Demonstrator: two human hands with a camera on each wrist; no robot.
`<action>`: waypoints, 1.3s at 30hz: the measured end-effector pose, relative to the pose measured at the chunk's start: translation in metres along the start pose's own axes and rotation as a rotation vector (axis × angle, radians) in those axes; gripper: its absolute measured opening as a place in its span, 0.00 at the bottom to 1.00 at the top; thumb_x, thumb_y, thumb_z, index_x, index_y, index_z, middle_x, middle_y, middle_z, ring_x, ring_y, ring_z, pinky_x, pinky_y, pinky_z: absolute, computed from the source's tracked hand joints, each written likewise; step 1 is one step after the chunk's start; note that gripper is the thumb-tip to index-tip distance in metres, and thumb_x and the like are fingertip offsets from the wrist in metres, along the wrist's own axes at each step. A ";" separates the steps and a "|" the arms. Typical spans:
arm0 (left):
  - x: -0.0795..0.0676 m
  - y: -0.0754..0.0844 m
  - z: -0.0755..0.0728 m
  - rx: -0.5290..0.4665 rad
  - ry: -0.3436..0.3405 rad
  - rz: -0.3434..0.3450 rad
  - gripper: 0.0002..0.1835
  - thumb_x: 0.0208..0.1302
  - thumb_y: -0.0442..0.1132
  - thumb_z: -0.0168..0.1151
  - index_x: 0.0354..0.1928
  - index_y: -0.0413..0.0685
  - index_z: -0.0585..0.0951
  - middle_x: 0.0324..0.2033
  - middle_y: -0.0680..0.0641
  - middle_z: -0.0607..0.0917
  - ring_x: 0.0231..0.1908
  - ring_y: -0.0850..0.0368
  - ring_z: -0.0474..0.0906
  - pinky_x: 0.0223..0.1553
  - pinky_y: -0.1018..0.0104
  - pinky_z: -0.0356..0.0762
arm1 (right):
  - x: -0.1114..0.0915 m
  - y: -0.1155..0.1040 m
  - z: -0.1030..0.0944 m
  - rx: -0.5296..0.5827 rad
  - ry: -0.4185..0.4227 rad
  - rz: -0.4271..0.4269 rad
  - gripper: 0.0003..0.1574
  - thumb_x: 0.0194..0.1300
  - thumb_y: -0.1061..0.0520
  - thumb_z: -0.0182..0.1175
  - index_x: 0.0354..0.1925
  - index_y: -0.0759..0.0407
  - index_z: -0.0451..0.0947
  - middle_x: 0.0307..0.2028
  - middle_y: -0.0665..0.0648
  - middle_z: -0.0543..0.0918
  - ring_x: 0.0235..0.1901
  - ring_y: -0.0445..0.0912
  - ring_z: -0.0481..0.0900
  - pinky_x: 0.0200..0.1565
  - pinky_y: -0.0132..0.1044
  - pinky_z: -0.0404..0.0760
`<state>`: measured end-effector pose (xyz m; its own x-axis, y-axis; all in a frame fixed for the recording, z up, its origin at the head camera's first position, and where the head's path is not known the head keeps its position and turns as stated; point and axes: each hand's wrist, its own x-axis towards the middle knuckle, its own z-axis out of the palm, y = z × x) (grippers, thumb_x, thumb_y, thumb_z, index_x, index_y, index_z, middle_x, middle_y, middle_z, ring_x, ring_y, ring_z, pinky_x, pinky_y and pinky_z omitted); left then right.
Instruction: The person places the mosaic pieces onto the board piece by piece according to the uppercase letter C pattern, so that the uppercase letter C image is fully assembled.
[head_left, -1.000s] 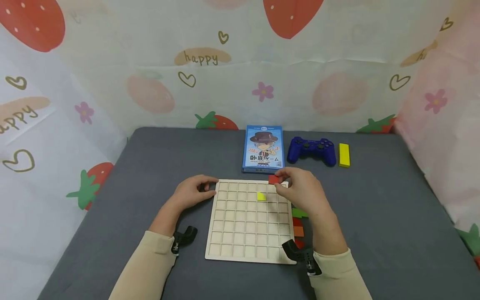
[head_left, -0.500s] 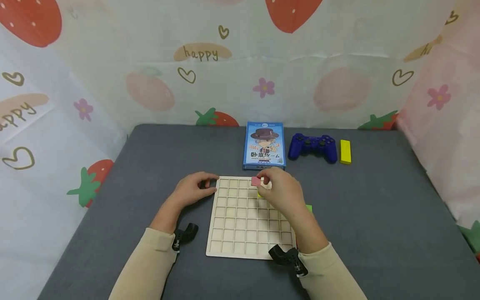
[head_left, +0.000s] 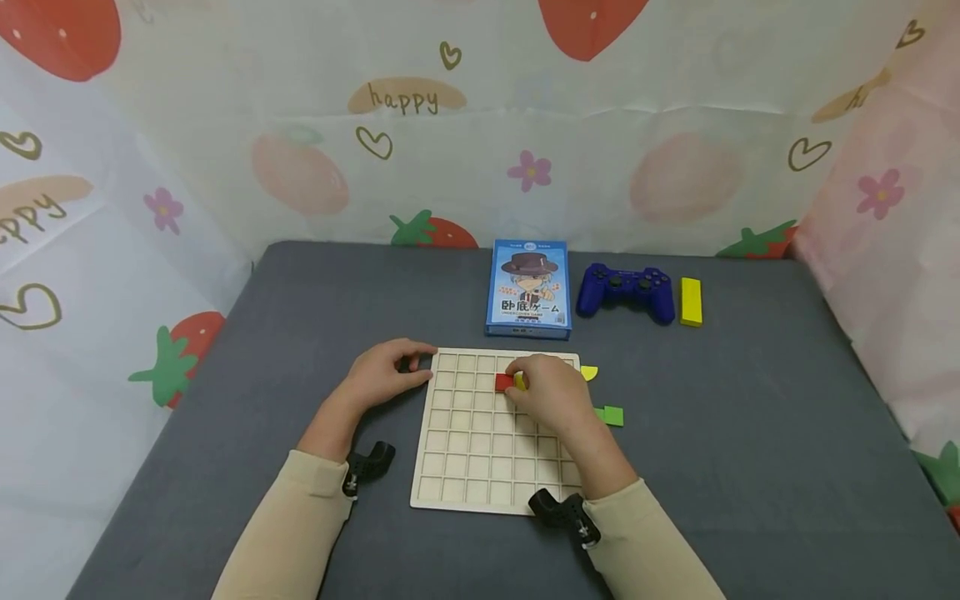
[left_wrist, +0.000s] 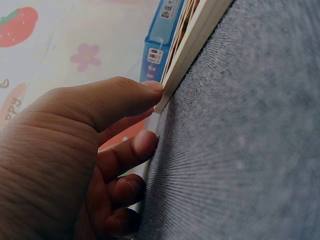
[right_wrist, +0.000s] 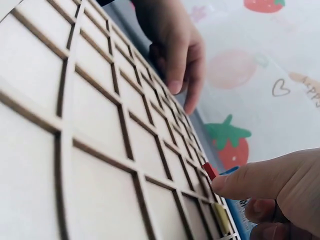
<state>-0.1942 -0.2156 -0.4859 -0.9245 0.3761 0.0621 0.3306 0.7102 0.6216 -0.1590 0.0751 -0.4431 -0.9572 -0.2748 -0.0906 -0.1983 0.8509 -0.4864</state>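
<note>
A pale wooden grid board (head_left: 465, 444) lies on the grey cloth in front of the person. The right hand (head_left: 551, 390) pinches a small red square tile (head_left: 503, 382) between thumb and fingers, low over the upper part of the grid. In the right wrist view the red tile (right_wrist: 210, 171) is tilted at the thumb tip. Just right of it, a yellow tile (head_left: 520, 381) sits in a cell, partly covered by the fingers. The left hand (head_left: 384, 372) rests its thumb and index fingertips against the board's upper left edge; its other fingers hang loosely bent (left_wrist: 127, 187).
A blue game box (head_left: 528, 288) stands behind the board, with a blue game controller (head_left: 626, 293) and a yellow block (head_left: 691, 302) to its right. Green pieces (head_left: 612, 416) and a yellow piece (head_left: 589, 373) lie along the board's right side, partly hidden by the right arm.
The right hand has carried the red tile leftward from the board's upper right edge, then down to a spot just left of the yellow tile. The left hand has stayed at the edge.
</note>
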 end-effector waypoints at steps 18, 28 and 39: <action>0.002 0.004 -0.003 -0.005 0.002 -0.016 0.20 0.67 0.45 0.71 0.60 0.53 0.86 0.31 0.56 0.77 0.27 0.56 0.68 0.35 0.58 0.64 | 0.001 0.003 0.007 0.046 0.041 0.069 0.15 0.65 0.50 0.72 0.51 0.46 0.90 0.48 0.53 0.88 0.34 0.48 0.80 0.25 0.39 0.71; -0.001 0.002 -0.001 -0.011 -0.001 -0.021 0.20 0.68 0.45 0.71 0.60 0.53 0.85 0.31 0.56 0.77 0.27 0.57 0.68 0.35 0.58 0.65 | 0.000 0.003 0.005 0.055 0.046 0.081 0.14 0.66 0.49 0.71 0.50 0.44 0.91 0.49 0.53 0.88 0.44 0.52 0.85 0.27 0.41 0.75; -0.001 0.004 -0.003 -0.009 -0.004 -0.020 0.20 0.68 0.45 0.71 0.60 0.52 0.85 0.31 0.56 0.77 0.27 0.57 0.68 0.35 0.58 0.65 | -0.009 0.008 -0.019 0.133 0.156 0.034 0.15 0.70 0.48 0.68 0.53 0.49 0.89 0.21 0.49 0.79 0.19 0.44 0.69 0.21 0.37 0.64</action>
<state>-0.1929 -0.2148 -0.4807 -0.9301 0.3643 0.0460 0.3101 0.7122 0.6298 -0.1564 0.0926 -0.4295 -0.9859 -0.1658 0.0214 -0.1456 0.7888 -0.5972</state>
